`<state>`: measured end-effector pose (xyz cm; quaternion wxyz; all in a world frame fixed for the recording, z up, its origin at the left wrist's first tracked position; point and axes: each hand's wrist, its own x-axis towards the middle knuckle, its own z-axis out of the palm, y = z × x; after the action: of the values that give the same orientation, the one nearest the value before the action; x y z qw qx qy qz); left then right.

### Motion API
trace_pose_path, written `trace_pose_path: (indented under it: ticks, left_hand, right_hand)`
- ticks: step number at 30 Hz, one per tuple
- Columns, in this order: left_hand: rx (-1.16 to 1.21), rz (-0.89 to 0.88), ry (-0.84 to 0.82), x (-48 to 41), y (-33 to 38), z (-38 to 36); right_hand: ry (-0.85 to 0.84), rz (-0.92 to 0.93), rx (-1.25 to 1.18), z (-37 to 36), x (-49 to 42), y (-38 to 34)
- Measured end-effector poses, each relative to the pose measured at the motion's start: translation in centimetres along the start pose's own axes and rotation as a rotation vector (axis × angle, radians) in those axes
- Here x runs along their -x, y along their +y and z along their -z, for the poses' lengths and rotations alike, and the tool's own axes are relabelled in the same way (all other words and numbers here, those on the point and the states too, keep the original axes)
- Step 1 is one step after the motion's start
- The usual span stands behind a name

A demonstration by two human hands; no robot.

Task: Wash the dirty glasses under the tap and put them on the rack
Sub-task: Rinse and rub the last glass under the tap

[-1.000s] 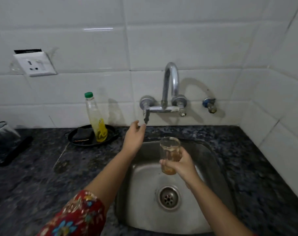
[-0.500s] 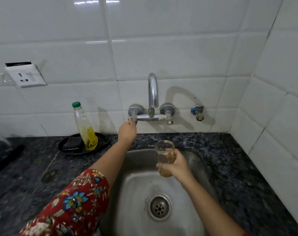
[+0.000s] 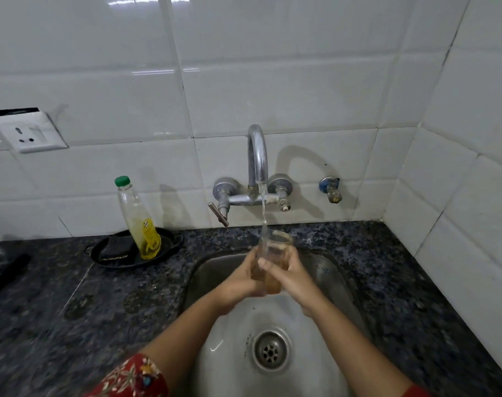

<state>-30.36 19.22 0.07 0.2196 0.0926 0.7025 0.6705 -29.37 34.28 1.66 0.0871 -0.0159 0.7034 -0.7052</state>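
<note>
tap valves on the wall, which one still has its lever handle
The left valve of the mixer tap: a metal lever angles down from it. The right valve ends in a bare stub, and the separate blue valve has none.

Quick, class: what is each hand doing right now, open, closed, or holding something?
Left hand: closed around the glass, under the running tap.
Right hand: closed on the same glass from the other side.
</note>
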Motion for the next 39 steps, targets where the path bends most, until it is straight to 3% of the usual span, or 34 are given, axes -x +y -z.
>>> trace_pose_path:
  ticks: [2, 6, 9, 11, 14, 17, 19, 22, 23, 25, 28, 29, 33, 34, 36, 39]
  left_hand:
    - [-0.029, -0.054, -0.013, -0.3, 0.3, -0.5]
    - [-0.034, -0.100, 0.221, -1.1, 0.4, -1.3]
    - [-0.049, -0.116, 0.206, -1.1, 0.5, -0.8]
    - [-0.068, -0.135, 0.160, -0.9, 0.7, 0.2]
    - [-0.132, -0.154, 0.081, -0.6, 1.0, 2.1]
    - [-0.168, -0.102, 0.056, -0.3, 1.6, 2.4]
    - [-0.183, -0.128, 0.186, -0.5, 1.9, 1.4]
    - [-0.395, -0.257, 0.456, -1.1, 1.8, 0.0]
    - [-0.454, -0.284, 0.467, -1.1, 2.0, 0.0]
    - [-0.417, -0.272, 0.355, -0.6, 2.6, 0.9]
    - [-0.412, -0.262, 0.110, 0.0, 3.2, 3.2]
    - [-0.444, -0.253, 0.095, 0.0, 3.4, 3.3]
    - [-0.680, -0.250, 0.486, -0.4, 3.7, 0.8]
    - [-0.693, -0.269, 0.535, -0.6, 3.5, 0.6]
    - [-0.631, -0.273, 0.447, -0.8, 3.1, 1.5]
    - [-0.577, -0.272, 0.140, -0.7, 3.2, 3.4]
  right_hand:
    - [-0.028, -0.032, 0.025, -0.5, 0.3, -0.7]
    - [0.114, -0.021, 0.310, -1.0, -0.4, -1.5]
    - [0.182, 0.359, 0.693, -0.5, -0.1, -2.1]
    - [-0.021, 0.582, 0.942, 0.5, 0.3, -2.5]
    - [-0.427, 0.658, 1.295, 2.8, -0.5, -4.6]
    - [-0.627, 0.771, 1.602, 4.1, -2.6, -6.5]
    - [-0.593, 0.673, 1.589, 3.2, -3.3, -7.0]
    - [-0.617, 0.163, 1.157, 0.2, -3.2, -7.3]
    - [-0.669, 0.121, 1.116, -0.4, -3.0, -7.5]
    - [-0.732, 0.251, 1.262, -0.2, -3.2, -7.6]
    - [-0.647, 0.757, 1.777, 0.5, -3.5, -7.7]
    - [-0.618, 0.811, 1.878, 0.3, -3.6, -7.5]
    - [-0.638, 0.237, 1.657, -2.2, -3.3, -8.2]
    - [-0.651, 0.184, 1.603, -2.0, -3.7, -8.4]
    - [-0.635, 0.229, 1.589, -1.2, -3.5, -8.9]
    - [-0.615, 0.617, 1.948, 0.2, -3.3, -8.5]
